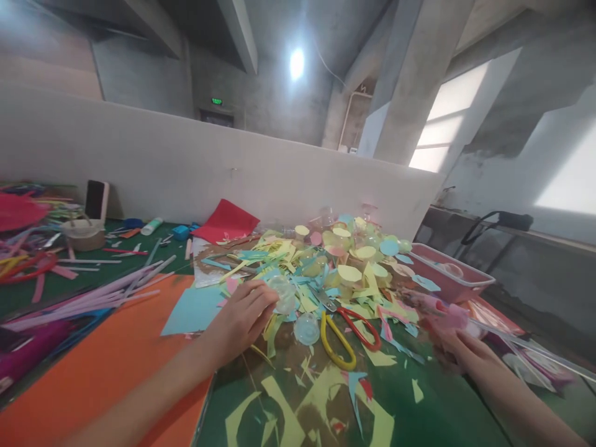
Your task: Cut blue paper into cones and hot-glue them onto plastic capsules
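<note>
My left hand (249, 310) is closed on a clear plastic cup (283, 294) above the paper scraps. A clear round lid-like piece (307, 328) lies just right of and below it. Scissors (336, 323) with one yellow and one red handle rest among the scraps, blades pointing up-left. Over at the right, my right hand (459, 344) is blurred by motion beside pink material (447, 313); its grip is not clear. Cut yellow, blue and pink paper discs (349, 273) and plastic cups are heaped behind the scissors.
Orange paper (139, 360) and a blue sheet (193, 310) lie left of centre. Purple strips (102, 301), a small tub (84, 234) and an upright phone (96, 200) are farther left. A pink basket (465, 279) stands right; a white partition (186, 161) lines the back.
</note>
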Available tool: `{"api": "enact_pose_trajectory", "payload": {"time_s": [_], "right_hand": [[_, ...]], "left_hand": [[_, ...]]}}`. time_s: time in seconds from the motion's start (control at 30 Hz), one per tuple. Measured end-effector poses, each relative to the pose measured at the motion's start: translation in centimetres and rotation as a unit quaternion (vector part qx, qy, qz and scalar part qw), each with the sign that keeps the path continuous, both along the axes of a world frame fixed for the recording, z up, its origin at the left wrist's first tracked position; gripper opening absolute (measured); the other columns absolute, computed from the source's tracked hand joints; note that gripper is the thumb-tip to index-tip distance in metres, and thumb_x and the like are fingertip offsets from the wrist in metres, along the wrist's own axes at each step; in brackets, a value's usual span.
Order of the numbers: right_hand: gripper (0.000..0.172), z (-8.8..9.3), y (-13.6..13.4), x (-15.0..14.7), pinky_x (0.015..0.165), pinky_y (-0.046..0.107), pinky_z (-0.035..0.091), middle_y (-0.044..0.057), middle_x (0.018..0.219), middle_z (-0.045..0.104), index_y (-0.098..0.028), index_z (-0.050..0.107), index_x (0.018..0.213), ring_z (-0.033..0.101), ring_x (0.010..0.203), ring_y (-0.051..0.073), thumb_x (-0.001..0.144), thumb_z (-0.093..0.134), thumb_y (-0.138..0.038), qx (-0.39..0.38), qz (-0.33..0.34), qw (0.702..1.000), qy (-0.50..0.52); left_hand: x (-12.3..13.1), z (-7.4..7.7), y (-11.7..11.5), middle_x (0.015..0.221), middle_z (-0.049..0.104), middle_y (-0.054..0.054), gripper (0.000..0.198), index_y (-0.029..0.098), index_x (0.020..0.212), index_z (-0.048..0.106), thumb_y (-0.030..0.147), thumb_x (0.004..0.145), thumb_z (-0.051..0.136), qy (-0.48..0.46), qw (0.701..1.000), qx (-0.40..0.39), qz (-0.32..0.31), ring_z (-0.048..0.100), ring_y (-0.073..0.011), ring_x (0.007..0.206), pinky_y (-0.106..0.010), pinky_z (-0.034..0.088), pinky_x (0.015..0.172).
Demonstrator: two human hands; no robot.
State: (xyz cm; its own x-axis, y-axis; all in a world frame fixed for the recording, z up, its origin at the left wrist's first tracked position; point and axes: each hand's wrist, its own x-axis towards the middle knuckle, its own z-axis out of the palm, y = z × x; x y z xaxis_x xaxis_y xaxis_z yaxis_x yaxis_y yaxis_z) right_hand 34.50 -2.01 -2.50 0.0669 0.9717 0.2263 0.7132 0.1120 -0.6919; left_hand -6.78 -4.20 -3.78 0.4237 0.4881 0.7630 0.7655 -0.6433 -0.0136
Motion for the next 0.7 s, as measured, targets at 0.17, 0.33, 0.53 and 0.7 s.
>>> {"api": "enact_pose_trajectory", "payload": {"time_s": [0.17,0.33,0.53,0.7], "right_hand": [[0.058,-0.9,-1.1,-4.9,0.048,0.027,0.040,0.000,0.053,0.060,-0.020,0.052,0.062,0.054,0.043,0.014,0.072,0.051,-0.077,-0.155,0.133,0.956,0.211],[0.063,-2.0,-2.0,-8.4,0.048,0.025,0.038,-0.003,0.043,0.049,-0.021,0.046,0.052,0.046,0.042,0.012,0.072,0.046,-0.081,-0.177,0.211,0.942,0.192],[0.062,-3.4,-2.2,-10.4,0.047,0.025,0.038,-0.005,0.039,0.043,-0.024,0.041,0.053,0.043,0.039,0.012,0.075,0.038,-0.081,-0.159,0.221,0.949,0.161],[0.065,-4.3,-1.7,-11.7,0.042,0.024,0.035,-0.006,0.033,0.036,-0.024,0.039,0.048,0.038,0.034,0.011,0.074,0.033,-0.083,-0.147,0.194,0.960,0.135]], "left_hand": [[0.2,0.4,-0.1,0.091,0.066,-0.005,0.015,0.020,0.099,0.053,0.009,0.092,0.045,-0.013,1.000,0.016,0.017,0.055,-0.0202,0.096,-0.034,0.046,0.085],[0.3,0.3,0.0,0.091,0.065,-0.004,0.017,0.021,0.100,0.052,0.009,0.093,0.042,-0.019,1.000,0.012,0.021,0.054,-0.0198,0.094,-0.034,0.047,0.084],[0.3,-0.1,0.0,0.092,0.064,-0.005,0.015,0.020,0.101,0.051,0.009,0.093,0.044,-0.018,1.000,-0.006,0.017,0.053,-0.0200,0.095,-0.033,0.047,0.082],[0.3,0.0,0.1,0.092,0.064,-0.005,0.015,0.020,0.100,0.052,0.009,0.093,0.045,-0.024,1.000,-0.007,0.013,0.052,-0.0196,0.095,-0.032,0.047,0.084]]}}
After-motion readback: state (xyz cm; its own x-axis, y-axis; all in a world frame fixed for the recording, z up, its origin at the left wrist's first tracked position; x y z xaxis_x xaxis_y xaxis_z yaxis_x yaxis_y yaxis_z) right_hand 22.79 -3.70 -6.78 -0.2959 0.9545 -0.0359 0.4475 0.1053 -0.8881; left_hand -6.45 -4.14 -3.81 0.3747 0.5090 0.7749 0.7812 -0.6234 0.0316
